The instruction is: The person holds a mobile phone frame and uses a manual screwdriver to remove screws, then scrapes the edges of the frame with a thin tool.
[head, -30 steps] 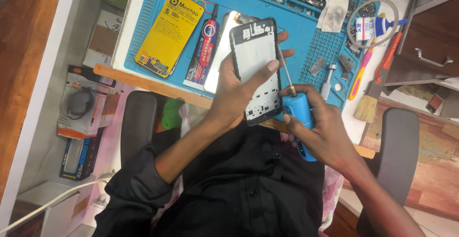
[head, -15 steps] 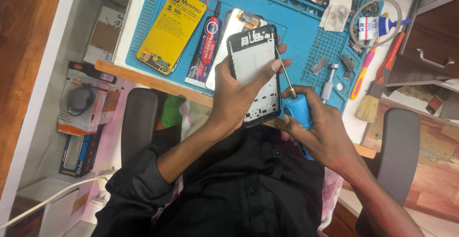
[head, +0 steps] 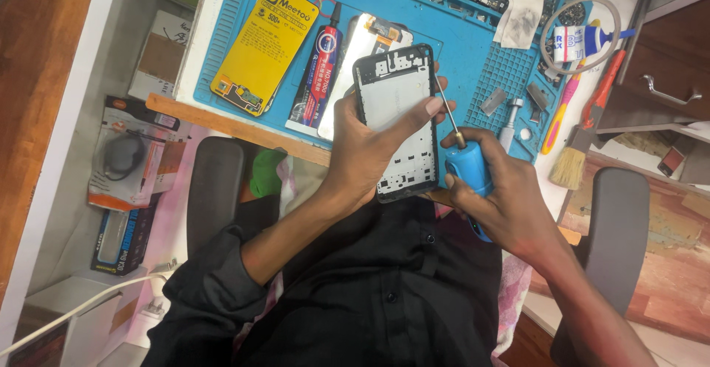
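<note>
My left hand (head: 373, 141) grips an opened black phone frame (head: 396, 112), held upright over my lap with its bare inner side facing me. My right hand (head: 506, 204) is closed around the blue handle of a screwdriver (head: 467, 167). Its thin metal shaft reaches up to the frame's upper right edge, beside my left fingertips. Behind the frame, a shiny phone back panel (head: 355, 52) lies on the blue work mat (head: 466, 49).
On the mat lie a yellow battery (head: 265, 45), a glue tube (head: 319, 71), rubber bands, small parts and a tissue. A brush (head: 573, 156), pink tool and tubing sit at the right. Chair armrests (head: 214, 189) flank me; boxes lie on the floor at left.
Both hands, the phone frame and the screwdriver stay in nearly the same pose; the screwdriver tip has shifted slightly along the frame's right edge.
</note>
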